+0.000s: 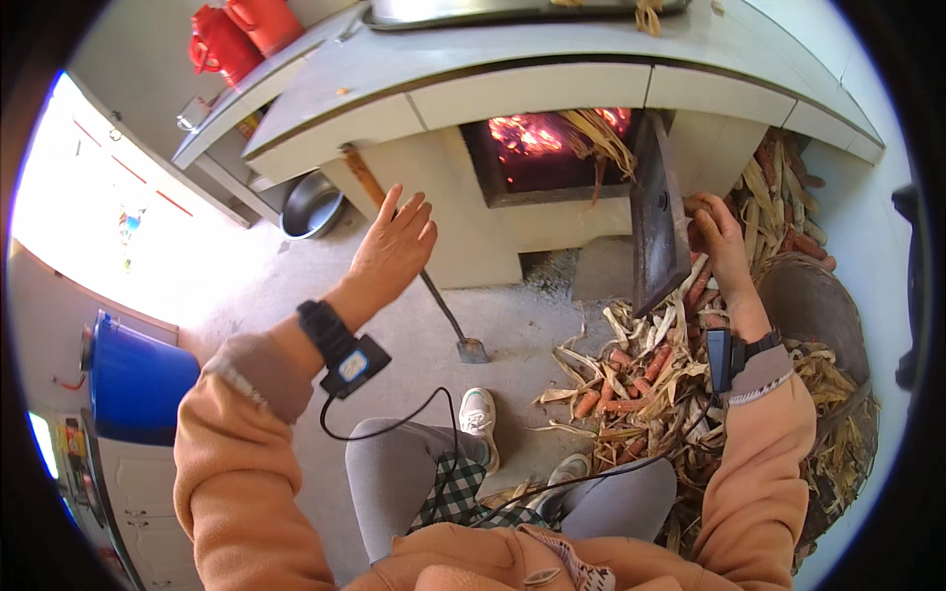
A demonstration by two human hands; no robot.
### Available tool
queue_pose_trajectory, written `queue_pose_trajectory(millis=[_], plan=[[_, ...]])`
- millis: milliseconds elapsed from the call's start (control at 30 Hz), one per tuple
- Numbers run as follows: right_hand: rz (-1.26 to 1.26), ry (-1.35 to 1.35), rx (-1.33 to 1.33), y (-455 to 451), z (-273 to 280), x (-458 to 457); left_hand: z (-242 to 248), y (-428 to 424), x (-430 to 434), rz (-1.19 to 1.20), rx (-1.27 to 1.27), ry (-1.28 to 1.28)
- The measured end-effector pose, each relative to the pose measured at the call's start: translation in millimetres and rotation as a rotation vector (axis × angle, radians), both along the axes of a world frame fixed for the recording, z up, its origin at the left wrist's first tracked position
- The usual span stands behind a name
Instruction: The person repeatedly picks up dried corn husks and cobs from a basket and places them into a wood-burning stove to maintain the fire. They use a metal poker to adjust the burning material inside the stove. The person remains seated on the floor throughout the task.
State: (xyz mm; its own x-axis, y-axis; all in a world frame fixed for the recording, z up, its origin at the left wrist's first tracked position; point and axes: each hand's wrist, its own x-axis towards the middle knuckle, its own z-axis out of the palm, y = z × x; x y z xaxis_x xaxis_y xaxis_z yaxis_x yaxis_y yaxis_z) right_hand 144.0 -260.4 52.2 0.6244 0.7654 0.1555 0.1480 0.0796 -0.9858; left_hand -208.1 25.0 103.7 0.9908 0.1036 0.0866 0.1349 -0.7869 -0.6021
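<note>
Fire burns in the stove's firebox (pixel 525 140), where dry corn husks (pixel 602 137) stick out through the opening. The metal stove door (pixel 658 221) stands swung outward at the right. My right hand (pixel 713 229) is on the door's far side, its fingers curled round a brownish knob or handle (pixel 695 207). My left hand (pixel 399 240) is raised with the fingers apart, in front of a long-handled fire shovel (pixel 443 303). That shovel leans against the stove, wooden grip up, blade on the floor; no grasp on it shows.
Corn cobs and husks (pixel 643 377) lie heaped on the floor beside my right leg, near a wicker basket (pixel 813 303). A metal basin (pixel 314 207) sits under the counter (pixel 473 44). A blue bucket (pixel 140 380) stands at left. Cables run from my wrists across my lap.
</note>
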Motion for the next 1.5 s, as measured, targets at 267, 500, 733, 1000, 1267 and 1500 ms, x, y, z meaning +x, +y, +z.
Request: queue_pose_trajectory(millis=[267, 500, 733, 1000, 1267, 1500], plan=[[-0.058, -0.012, -0.111, -1.9, 3.0, 2.5, 20.2, 38.9, -15.7, 0.159, 0.157, 0.239], [-0.083, -0.011, -0.143, -7.3, 8.6, 4.1, 84.7, -23.2, -194.9, 0.561, -0.199, 0.153], [-0.099, -0.009, -0.159, -10.1, 8.9, 7.5, 78.3, -164.0, -315.3, 1.113, -0.87, -0.026], [-0.12, 0.016, -0.166, -9.2, 11.4, 3.6, 34.9, -198.7, -269.7, 1.063, -1.51, -0.113], [-0.092, 0.052, -0.093, -9.8, 2.2, 10.2, 22.9, -174.4, -189.2, 0.986, -2.005, -0.262], [-0.073, 0.034, -0.074, -11.3, 3.3, 12.7, 11.3, -135.2, -100.7, 0.937, -2.343, -0.304]])
